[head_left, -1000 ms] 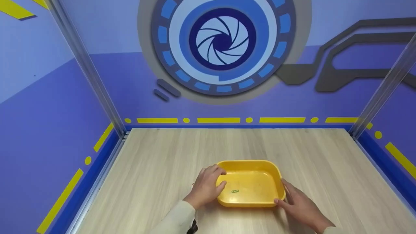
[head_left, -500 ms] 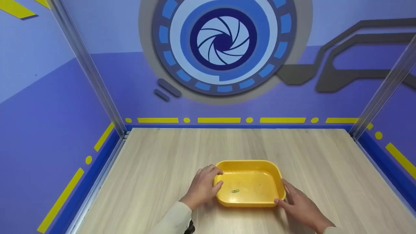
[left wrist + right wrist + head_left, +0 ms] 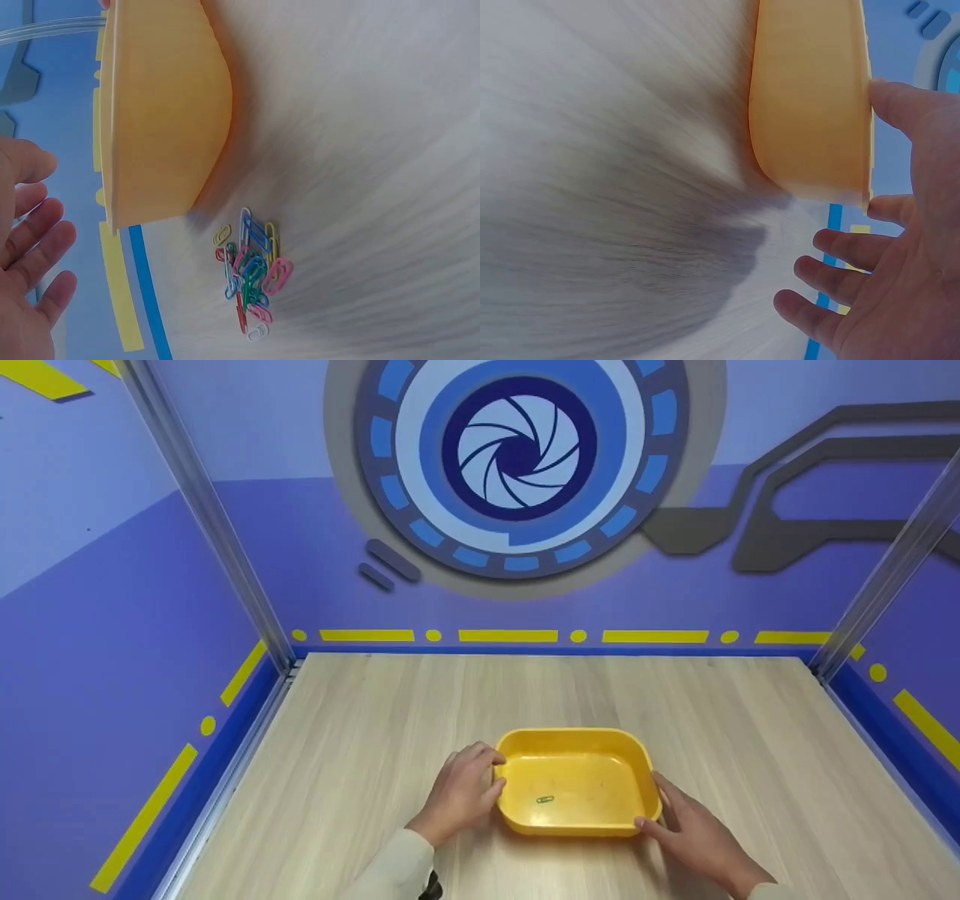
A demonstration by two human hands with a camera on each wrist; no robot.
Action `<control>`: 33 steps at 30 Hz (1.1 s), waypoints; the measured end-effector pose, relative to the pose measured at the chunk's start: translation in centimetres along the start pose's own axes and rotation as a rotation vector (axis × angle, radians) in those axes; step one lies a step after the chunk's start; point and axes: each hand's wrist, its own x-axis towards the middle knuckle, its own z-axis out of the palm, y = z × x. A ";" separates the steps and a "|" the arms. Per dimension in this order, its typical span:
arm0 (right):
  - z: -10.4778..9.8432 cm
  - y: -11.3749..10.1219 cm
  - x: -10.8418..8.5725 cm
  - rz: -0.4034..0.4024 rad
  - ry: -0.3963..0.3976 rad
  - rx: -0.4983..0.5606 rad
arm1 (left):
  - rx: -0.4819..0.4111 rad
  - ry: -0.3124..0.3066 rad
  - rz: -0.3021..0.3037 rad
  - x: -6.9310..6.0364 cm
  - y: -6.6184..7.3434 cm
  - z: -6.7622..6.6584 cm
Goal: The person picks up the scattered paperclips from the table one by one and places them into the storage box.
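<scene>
A yellow plastic tray rests on the wooden table, with one green paper clip inside. My left hand is beside the tray's left end, its fingers loosely bent and holding nothing; the left wrist view shows a gap between hand and rim. A pile of coloured paper clips lies on the table near the tray's left end, hidden behind my hand in the head view. At the right end, my right hand touches the rim with thumb and index finger, its other fingers spread and fairly straight.
The wooden table reaches back to a blue-purple printed wall. Side panels with metal corner posts bound it left and right.
My left hand has slid left, away from the tray's left rim, and its fingers have come off the edge. The tray and right hand stay nearly in place.
</scene>
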 end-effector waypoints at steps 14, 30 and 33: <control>0.1 0.0 0.0 0.023 -0.013 0.013 | -0.058 0.023 0.017 -1.1 -1.8 -0.2; 0.2 0.2 -0.1 0.004 -0.003 0.020 | -0.047 0.041 -0.010 -1.8 -3.1 -0.1; 0.3 0.2 -0.1 0.007 0.000 0.021 | -0.049 0.043 -0.020 -1.9 -3.3 -0.1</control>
